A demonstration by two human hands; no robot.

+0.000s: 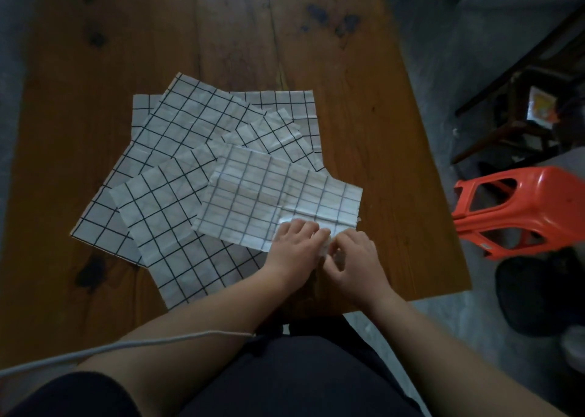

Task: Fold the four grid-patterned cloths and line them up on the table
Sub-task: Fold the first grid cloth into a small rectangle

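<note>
Four white black-grid cloths (177, 138) lie overlapping on our brown wooden table (364, 77); at the pile's 4 o'clock we've got left hand (296, 250) and right hand (356, 260) both pinching a corner of the topmost cloth (278, 195).

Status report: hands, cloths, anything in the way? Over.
Hands: left hand and right hand pinch near corner of top cloth. Other grid cloths overlap beneath it, none lined up. Nothing seen in the way.

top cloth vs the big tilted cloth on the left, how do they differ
The top cloth: uppermost, faint close lines; big tilted cloth: partly covered, bold wide squares. The left hand and right hand grip the top cloth's corner; the big tilted cloth lies untouched. Both grid-patterned.
</note>
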